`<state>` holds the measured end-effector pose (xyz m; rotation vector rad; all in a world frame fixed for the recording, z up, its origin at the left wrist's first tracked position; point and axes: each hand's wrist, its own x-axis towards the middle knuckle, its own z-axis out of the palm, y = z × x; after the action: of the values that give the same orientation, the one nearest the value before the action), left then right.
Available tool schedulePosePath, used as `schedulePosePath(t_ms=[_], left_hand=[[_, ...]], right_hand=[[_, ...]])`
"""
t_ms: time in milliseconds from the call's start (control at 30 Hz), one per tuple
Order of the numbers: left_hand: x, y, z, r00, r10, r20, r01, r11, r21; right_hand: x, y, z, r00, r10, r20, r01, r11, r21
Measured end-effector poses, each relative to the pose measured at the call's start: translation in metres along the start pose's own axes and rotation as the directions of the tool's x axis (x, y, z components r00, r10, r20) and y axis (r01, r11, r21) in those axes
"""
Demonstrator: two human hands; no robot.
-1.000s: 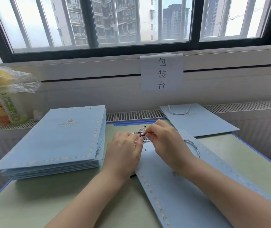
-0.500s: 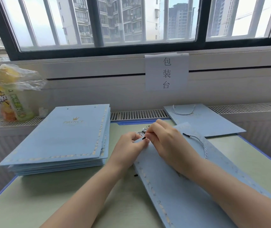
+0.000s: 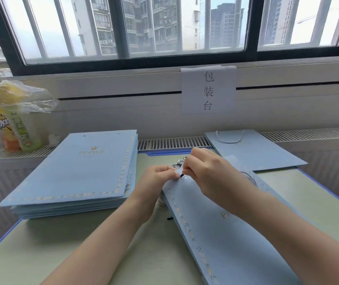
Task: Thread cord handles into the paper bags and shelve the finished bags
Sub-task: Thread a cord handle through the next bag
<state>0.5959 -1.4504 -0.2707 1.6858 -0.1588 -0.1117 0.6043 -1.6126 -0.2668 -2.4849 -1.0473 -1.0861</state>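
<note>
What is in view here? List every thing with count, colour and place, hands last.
stack of flat bags: count unclear, light blue, table's left.
bag being threaded: one, light blue, under both hands.
cord: one, white-grey, black tip at the bag's top edge.
finished bag: one, light blue, white handle, far right by the vent.
drink bottles: two, yellow and green, left ledge, under a clear plastic bag.
paper sign: one, white, wall below the window.
table: one, pale green, blue edge.
left hand: holds the bag's top edge.
right hand: pinches the cord tip.
</note>
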Motion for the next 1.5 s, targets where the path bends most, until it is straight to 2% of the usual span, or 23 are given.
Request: schedulePosePath(t_ms=[100, 300, 533, 633, 800, 1033, 1100, 1267, 1500], left_hand=[[0.001, -0.001, -0.004, 0.998, 0.027, 0.054, -0.02, 0.993, -0.12], [-0.001, 0.0, -0.002, 1.0, 0.025, 0.012, -0.024, 0.999, -0.046], [0.0, -0.002, -0.001, 0.998, 0.055, -0.044, -0.055, 0.998, -0.003], [-0.001, -0.002, 0.0, 0.996, 0.072, -0.06, -0.074, 0.997, -0.025], [-0.002, -0.001, 0.0, 0.989, 0.114, -0.094, -0.116, 0.993, -0.015], [-0.001, 0.001, -0.004, 0.979, 0.19, -0.077, -0.185, 0.981, 0.065], [-0.001, 0.001, -0.005, 0.983, 0.171, -0.066, -0.168, 0.985, 0.049], [-0.001, 0.001, -0.004, 0.99, 0.135, -0.035, -0.137, 0.99, -0.039], [-0.002, 0.001, -0.006, 0.992, 0.123, 0.012, -0.122, 0.99, -0.069]], right_hand=[[0.002, -0.005, -0.003, 1.0, -0.018, -0.025, 0.019, 1.0, 0.004], [0.0, -0.013, -0.002, 0.99, 0.14, -0.001, -0.135, 0.953, 0.27], [0.0, -0.013, -0.003, 0.994, 0.106, -0.024, -0.101, 0.981, 0.167], [0.0, -0.015, -0.004, 0.99, 0.138, -0.014, -0.131, 0.964, 0.231], [-0.001, -0.018, -0.003, 0.963, 0.263, 0.055, -0.261, 0.863, 0.433], [0.001, -0.02, -0.007, 0.912, 0.372, 0.174, -0.391, 0.654, 0.647], [0.002, -0.02, -0.008, 0.901, 0.385, 0.202, -0.415, 0.622, 0.664], [0.001, -0.017, -0.01, 0.887, 0.426, 0.178, -0.434, 0.639, 0.635], [0.006, -0.019, -0.019, 0.903, 0.357, 0.241, -0.424, 0.636, 0.646]])
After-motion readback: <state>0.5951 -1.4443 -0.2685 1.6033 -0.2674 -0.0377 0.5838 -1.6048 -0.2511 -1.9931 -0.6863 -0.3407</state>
